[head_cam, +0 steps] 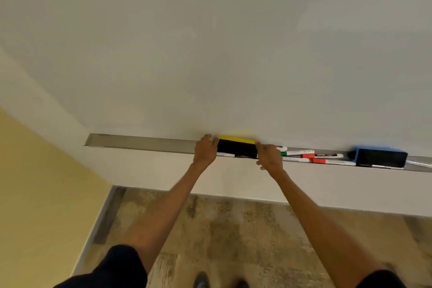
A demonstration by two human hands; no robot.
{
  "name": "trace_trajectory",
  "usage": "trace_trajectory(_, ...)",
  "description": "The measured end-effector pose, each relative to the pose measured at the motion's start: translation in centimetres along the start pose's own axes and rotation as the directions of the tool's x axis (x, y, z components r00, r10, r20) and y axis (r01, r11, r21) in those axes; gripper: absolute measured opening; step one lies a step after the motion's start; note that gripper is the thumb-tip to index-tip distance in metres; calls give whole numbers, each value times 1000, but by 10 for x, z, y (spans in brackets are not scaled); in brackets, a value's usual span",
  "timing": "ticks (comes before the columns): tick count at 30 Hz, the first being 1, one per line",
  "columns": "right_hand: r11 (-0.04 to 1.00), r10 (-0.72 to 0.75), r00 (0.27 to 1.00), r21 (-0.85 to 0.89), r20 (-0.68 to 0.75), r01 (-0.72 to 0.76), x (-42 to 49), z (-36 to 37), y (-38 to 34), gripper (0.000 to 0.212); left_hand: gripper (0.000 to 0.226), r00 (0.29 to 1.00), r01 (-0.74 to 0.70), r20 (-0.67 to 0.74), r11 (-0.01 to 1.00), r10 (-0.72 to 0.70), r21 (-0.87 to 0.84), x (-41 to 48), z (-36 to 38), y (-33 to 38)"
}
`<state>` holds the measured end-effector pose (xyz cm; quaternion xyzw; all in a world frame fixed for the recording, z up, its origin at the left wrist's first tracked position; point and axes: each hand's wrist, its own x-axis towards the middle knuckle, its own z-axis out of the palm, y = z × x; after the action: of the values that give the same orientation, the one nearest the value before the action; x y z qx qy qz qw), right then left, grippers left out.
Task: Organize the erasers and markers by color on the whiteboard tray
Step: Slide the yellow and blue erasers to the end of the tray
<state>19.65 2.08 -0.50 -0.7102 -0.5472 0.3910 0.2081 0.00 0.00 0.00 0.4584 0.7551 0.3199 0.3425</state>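
A yellow eraser [236, 147] with a black felt face stands in the grey whiteboard tray [149, 144]. My left hand [205, 150] grips its left end and my right hand [269, 156] grips its right end. A white marker [225, 154] pokes out under the eraser. To the right lie a green-capped marker [295, 152] and two red-capped markers [321, 155] [333, 161]. A blue eraser [379, 156] with black felt stands further right in the tray.
The whiteboard [210, 54] fills the upper view. The tray's left stretch holds nothing. More markers [418, 162] lie past the blue eraser at the right edge. A yellow wall [35, 194] is on the left, with patterned floor below.
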Motion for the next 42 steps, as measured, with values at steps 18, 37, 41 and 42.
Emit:
trace_trajectory(18,975,-211,969,38,-130,218,-17,11,-45,41,20,999,-1,-40,972,-8,-234,19,-55,-3)
trace_trajectory(37,890,-450,879,4,157,455,-80,271,-205,21,17,952,-234,-182,968,248,96,43,-324,-204)
trace_trajectory(41,901,-422,895,-44,142,431,-80,325,-230,22,15,942,-215,-219,957,255,193,65,-353,-241)
trace_trajectory(42,901,-419,898,-54,135,429,-78,335,-234,21,15,938,-209,-231,954,257,214,70,-357,-248)
